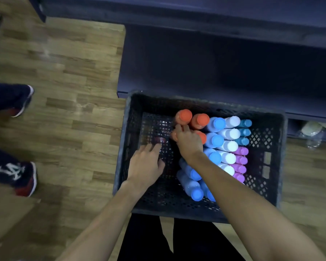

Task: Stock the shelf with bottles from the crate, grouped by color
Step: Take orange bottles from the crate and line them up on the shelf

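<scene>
Two bare forearms are reaching in from six o'clock, over dark trouser legs, and both are going down into the black crate (271, 127) sitting on the wood floor (73, 91). The right hand (186, 140) is closing over the orange bottles (183, 115) clustered at the crate's twelve o'clock side; its fingers are curling round the nearest orange cap, though how firm that grip is I cannot quite tell. The left hand (147, 162) is spreading wide and relaxed, fingers pointing toward twelve o'clock, hovering over or resting on the bare mesh bottom at the crate's nine o'clock side, and holding nothing.

The rest of the load is standing in colour rows to the right: blue bottles (215, 140), then white bottles (229, 146), then teal bottles (245, 131) and purple bottles (240, 160) out at three o'clock. A few blue ones are lying tipped over near six o'clock.

The dark shelf (215, 72) is waiting just beyond the crate at twelve o'clock.

To do this well, the person should be lifting the orange bottle straight up so it is not knocking its neighbours, and taking all the orange ones together. Someone's sneakers (24, 178) are standing at nine o'clock.
</scene>
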Demonstrator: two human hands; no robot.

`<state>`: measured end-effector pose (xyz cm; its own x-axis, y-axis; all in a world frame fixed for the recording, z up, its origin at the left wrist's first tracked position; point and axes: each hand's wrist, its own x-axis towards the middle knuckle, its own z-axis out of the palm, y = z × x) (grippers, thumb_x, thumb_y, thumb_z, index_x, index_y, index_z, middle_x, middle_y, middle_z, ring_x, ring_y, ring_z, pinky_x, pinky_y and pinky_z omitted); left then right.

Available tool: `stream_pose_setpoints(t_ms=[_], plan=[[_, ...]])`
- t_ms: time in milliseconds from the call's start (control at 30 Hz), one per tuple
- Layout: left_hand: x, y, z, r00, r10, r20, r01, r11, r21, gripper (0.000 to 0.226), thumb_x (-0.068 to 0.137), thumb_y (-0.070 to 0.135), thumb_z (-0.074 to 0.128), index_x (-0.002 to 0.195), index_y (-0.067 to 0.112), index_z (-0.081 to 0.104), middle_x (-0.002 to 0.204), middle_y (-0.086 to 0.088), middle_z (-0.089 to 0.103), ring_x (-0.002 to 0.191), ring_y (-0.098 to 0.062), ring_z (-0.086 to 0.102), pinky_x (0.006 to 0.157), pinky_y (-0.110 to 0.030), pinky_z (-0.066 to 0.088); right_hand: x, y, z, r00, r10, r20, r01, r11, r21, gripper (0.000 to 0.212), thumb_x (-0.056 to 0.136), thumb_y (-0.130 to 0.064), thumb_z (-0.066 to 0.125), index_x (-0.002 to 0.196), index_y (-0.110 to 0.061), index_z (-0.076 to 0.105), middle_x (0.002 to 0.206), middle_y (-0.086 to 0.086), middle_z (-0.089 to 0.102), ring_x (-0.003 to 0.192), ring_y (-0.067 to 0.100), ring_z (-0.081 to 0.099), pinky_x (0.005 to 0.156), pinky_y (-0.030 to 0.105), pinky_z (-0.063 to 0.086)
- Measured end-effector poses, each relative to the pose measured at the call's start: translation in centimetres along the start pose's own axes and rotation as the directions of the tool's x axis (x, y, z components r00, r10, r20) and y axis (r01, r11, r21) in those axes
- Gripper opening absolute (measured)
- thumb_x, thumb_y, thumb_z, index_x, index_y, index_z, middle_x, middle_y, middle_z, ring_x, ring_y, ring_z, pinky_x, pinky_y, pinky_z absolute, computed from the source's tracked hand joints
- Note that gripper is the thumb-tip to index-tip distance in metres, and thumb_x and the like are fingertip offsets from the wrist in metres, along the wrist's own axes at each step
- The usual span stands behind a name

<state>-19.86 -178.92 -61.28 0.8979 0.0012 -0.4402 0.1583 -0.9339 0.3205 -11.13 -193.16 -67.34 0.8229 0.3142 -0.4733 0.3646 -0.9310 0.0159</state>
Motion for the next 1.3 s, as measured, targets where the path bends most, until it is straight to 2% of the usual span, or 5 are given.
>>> stream_pose_setpoints(t_ms=[400,600,767,867,1300], plan=[[-1.4,-1.3,0.4,0.999,0.035,-0.039,-0.034,0.999,0.024,0.038,0.084,0.027,0.057,0.121,0.017,0.055,0.107,0.000,0.061,0.099,-0.021,0.056,0.083,-0.036,0.050,1.0,-0.6,1.1,0.997,0.076,-0.011,-0.075,0.994,0.083,0.052,0.087,-0.002,0.055,0.136,-0.011,0.039,0.131,0.011,0.053,0.097,0.028,0.064,0.066,0.035,0.034],[-2.3,-0.9,-2.6,0.993,0.073,-0.098,-0.067,0.996,0.062,0.035,0.081,0.024,0.059,0.115,0.015,0.059,0.099,-0.003,0.063,0.093,-0.024,0.058,0.078,-0.038,0.051,-1.5,0.5,-2.0,0.993,0.074,-0.093,-0.047,0.963,0.266,0.053,0.083,-0.005,0.058,0.133,-0.015,0.043,0.123,0.007,0.056,0.094,0.033,0.063,0.064,0.038,0.041],[-2.9,1.0,-6.7,0.985,0.111,-0.130,-0.098,0.990,0.104,0.032,0.083,0.026,0.057,0.113,0.015,0.058,0.101,-0.004,0.062,0.095,-0.026,0.057,0.079,-0.039,0.048,-6.1,2.3,-9.1,0.980,0.081,-0.179,0.044,0.798,0.601,0.049,0.070,-0.031,0.078,0.111,-0.021,0.054,0.095,-0.005,0.059,0.083,0.021,0.058,0.067,0.033,0.042],[-3.0,2.3,-9.8,0.971,0.157,-0.182,-0.132,0.981,0.143,0.031,0.081,0.027,0.056,0.109,0.014,0.058,0.097,-0.006,0.062,0.092,-0.028,0.058,0.075,-0.040,0.049,-8.7,3.2,-13.4,0.959,0.099,-0.264,0.135,0.660,0.739,0.054,0.059,-0.028,0.088,0.105,-0.023,0.060,0.097,-0.010,0.065,0.090,0.015,0.061,0.079,0.033,0.047],[-3.4,6.9,-24.6,0.810,0.410,-0.419,-0.279,0.898,0.341,0.032,0.078,0.029,0.059,0.106,0.013,0.058,0.088,-0.007,0.063,0.084,-0.031,0.060,0.067,-0.039,0.047,-16.2,4.4,-30.1,0.733,0.081,-0.675,0.444,0.695,0.565,0.052,0.071,-0.037,0.085,0.113,-0.013,0.065,0.103,-0.001,0.065,0.094,0.017,0.060,0.085,0.029,0.048]])
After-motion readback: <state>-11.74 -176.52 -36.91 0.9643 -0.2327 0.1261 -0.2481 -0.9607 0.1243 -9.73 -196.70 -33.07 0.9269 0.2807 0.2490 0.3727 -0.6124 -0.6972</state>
